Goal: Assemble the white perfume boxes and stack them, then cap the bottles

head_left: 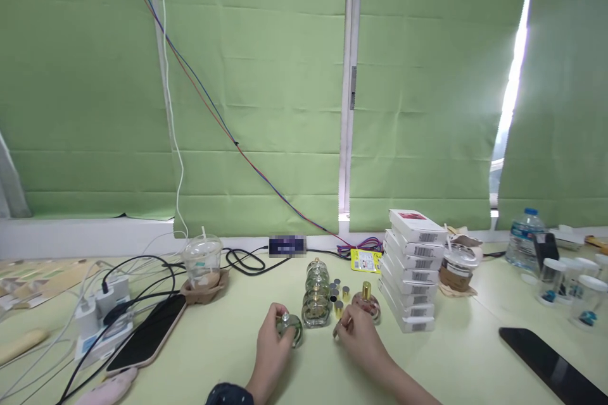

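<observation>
My left hand (273,342) is wrapped round a small round glass perfume bottle (291,325) with greenish contents that rests on the table. My right hand (357,332) is curled with its fingertips pinched just left of a pinkish bottle with a gold cap (367,302); what it pinches is too small to name. Between the hands stands a row of clear glass bottles (316,299). Several small gold and silver caps (339,296) lie beside them.
A stack of white boxes (412,269) stands right of the bottles. A phone (147,335), chargers and cables lie at left, plastic cups (202,261) behind. Another dark phone (551,367) lies at right, with a water bottle (522,237) and small jars (551,278).
</observation>
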Action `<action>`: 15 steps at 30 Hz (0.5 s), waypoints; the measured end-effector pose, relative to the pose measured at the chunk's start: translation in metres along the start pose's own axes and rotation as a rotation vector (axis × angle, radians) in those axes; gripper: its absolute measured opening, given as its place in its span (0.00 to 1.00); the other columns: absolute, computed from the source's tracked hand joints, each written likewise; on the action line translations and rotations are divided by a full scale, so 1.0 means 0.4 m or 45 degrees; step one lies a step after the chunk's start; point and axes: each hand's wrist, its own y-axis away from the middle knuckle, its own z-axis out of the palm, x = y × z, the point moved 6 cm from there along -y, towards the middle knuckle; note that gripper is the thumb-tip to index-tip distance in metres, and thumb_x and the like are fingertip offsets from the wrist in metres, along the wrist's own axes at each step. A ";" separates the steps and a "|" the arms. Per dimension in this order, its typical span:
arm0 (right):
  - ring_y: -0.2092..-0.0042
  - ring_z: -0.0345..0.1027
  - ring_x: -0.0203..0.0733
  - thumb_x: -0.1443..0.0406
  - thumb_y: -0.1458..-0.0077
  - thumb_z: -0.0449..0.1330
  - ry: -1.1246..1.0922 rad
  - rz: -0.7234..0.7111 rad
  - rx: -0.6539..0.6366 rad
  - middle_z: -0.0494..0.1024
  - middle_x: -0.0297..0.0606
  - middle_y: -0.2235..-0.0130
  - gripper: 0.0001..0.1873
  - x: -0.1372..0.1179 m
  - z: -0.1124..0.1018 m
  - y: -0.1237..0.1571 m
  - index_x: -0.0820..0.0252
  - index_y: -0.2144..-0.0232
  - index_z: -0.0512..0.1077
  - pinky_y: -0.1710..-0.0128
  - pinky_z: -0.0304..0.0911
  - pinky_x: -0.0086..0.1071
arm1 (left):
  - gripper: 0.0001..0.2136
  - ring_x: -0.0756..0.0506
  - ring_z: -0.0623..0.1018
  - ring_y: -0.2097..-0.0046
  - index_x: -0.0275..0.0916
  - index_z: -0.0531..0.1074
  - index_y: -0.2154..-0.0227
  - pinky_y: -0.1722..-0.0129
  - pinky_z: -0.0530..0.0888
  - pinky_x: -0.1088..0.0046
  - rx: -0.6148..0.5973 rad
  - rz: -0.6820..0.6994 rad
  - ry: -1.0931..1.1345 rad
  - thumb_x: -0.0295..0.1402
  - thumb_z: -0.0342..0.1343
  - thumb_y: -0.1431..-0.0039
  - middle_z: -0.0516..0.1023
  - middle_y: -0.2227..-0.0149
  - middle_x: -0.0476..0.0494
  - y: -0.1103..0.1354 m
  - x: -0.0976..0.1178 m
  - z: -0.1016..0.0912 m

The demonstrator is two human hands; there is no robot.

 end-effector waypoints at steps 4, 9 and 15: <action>0.84 0.59 0.33 0.67 0.61 0.64 -0.265 0.287 -0.161 0.66 0.23 0.83 0.10 0.015 0.026 -0.005 0.57 0.76 0.65 0.82 0.54 0.27 | 0.06 0.46 0.68 0.74 0.43 0.63 0.77 0.73 0.64 0.72 -0.022 -0.002 0.060 0.28 0.50 0.62 0.66 0.78 0.54 0.008 0.009 0.010; 0.81 0.63 0.31 0.63 0.61 0.66 -0.672 0.564 -0.332 0.72 0.33 0.80 0.11 0.022 0.055 0.043 0.63 0.80 0.69 0.80 0.57 0.25 | 0.07 0.46 0.68 0.73 0.43 0.63 0.76 0.72 0.65 0.73 -0.117 0.001 0.132 0.26 0.49 0.62 0.66 0.78 0.53 0.022 0.017 0.026; 0.77 0.62 0.28 0.68 0.59 0.66 -1.108 0.695 -0.369 0.70 0.33 0.78 0.07 0.039 0.072 0.083 0.65 0.80 0.70 0.76 0.55 0.22 | 0.08 0.46 0.68 0.72 0.42 0.64 0.76 0.72 0.64 0.73 -0.232 -0.021 0.236 0.25 0.48 0.62 0.66 0.77 0.53 0.029 0.008 0.048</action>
